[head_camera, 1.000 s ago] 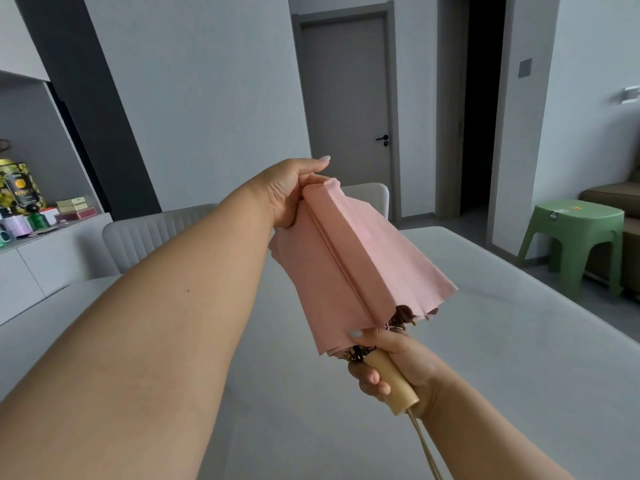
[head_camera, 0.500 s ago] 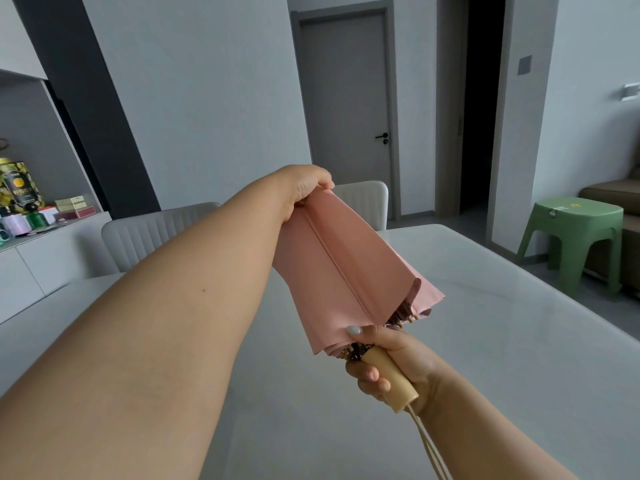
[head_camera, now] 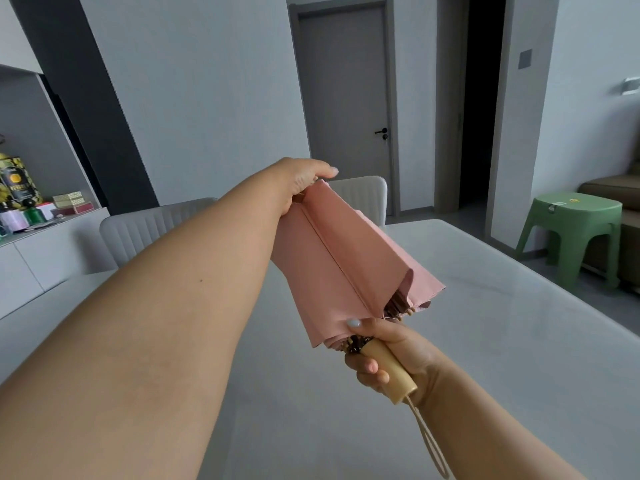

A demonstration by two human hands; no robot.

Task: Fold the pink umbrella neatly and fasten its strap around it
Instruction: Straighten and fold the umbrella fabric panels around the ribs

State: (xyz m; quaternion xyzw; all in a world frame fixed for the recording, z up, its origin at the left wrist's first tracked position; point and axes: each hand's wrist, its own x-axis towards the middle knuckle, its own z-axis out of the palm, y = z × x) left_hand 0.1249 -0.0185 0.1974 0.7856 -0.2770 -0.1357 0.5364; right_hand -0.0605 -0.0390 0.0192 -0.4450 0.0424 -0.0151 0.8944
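The pink umbrella (head_camera: pixel 346 261) is collapsed and held in the air above the table, its canopy hanging in loose pleats. My right hand (head_camera: pixel 391 355) grips the pale wooden handle (head_camera: pixel 388 368) at the lower end, thumb against the fabric edge. A cream wrist loop (head_camera: pixel 431 441) dangles from the handle. My left hand (head_camera: pixel 298 183) holds the far top end of the canopy, fingers curled round the fabric. The strap is not visible.
A grey-white table (head_camera: pixel 485 341) spreads under the hands. Two pale chairs (head_camera: pixel 145 226) stand at its far side. A green stool (head_camera: pixel 575 230) stands right, beside a sofa. A sideboard with tins and boxes (head_camera: pixel 20 199) is at the left.
The canopy has been turned about its shaft and its pleats now hang closer together. My left hand has rotated over the top end. The right hand keeps its hold on the handle.
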